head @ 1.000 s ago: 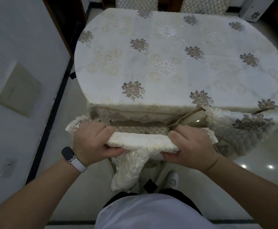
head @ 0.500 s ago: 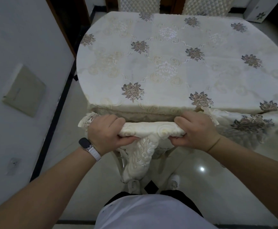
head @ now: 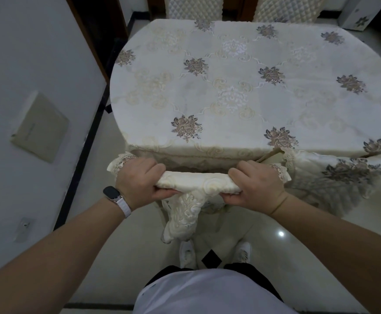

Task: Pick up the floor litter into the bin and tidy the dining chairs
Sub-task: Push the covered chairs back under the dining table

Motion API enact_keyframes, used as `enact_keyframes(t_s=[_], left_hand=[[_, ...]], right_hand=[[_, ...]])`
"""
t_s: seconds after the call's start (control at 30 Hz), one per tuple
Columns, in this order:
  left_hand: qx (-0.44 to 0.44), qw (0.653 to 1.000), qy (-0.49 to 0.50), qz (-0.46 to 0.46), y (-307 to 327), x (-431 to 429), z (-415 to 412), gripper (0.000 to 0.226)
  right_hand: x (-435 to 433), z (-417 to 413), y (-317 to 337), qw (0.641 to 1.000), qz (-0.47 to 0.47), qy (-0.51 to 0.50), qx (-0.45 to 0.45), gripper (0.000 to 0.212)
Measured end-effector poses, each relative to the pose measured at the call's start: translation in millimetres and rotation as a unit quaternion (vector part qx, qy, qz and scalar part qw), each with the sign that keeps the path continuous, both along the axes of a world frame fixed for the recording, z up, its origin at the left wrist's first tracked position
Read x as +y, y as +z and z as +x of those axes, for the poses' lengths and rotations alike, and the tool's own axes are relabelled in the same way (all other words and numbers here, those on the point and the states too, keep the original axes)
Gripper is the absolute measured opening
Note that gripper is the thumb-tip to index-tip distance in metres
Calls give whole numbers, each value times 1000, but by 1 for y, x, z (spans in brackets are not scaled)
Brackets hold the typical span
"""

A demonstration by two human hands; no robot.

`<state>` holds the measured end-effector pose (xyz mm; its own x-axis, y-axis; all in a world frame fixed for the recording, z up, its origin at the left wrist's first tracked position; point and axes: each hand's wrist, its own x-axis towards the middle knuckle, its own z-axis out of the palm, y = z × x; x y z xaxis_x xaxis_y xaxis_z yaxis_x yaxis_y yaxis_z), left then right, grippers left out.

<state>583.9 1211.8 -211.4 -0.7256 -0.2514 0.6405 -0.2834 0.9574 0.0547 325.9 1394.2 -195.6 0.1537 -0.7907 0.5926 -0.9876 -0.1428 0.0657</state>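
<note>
A dining chair with a cream lace cover stands right in front of me, its top rail against the near edge of the table. My left hand is closed round the left end of the rail. My right hand grips the right end. A flap of the lace cover hangs down between my hands. The chair's seat is hidden under the tablecloth. No litter or bin shows in this view.
The oval table wears a cream cloth with embroidered flowers. Two quilted chair backs stand at its far side. A white wall with a black skirting line runs close on my left. Glossy tiles lie to the right.
The chair has slid forward under the table with both hands on its rail. The quilted backrest seen earlier is now hidden by the tablecloth's edge.
</note>
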Motion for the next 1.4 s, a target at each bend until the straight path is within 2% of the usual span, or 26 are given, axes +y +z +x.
enact_keyframes(t_s=[0.37, 0.97, 1.17, 1.4], left_hand=[[-38, 999, -11, 20, -23, -13, -12, 67], [-75, 996, 51, 24, -51, -41, -21, 69], [-92, 991, 73, 56, -53, -52, -36, 63], [-95, 992, 56, 65, -53, -64, -46, 63]], right_hand=[[-16, -18, -28, 999, 52, -5, 4, 44], [-53, -32, -51, 993, 114, 5, 1, 44], [-69, -46, -48, 987, 158, -4, -25, 57], [-77, -56, -51, 984, 177, -5, -26, 47]])
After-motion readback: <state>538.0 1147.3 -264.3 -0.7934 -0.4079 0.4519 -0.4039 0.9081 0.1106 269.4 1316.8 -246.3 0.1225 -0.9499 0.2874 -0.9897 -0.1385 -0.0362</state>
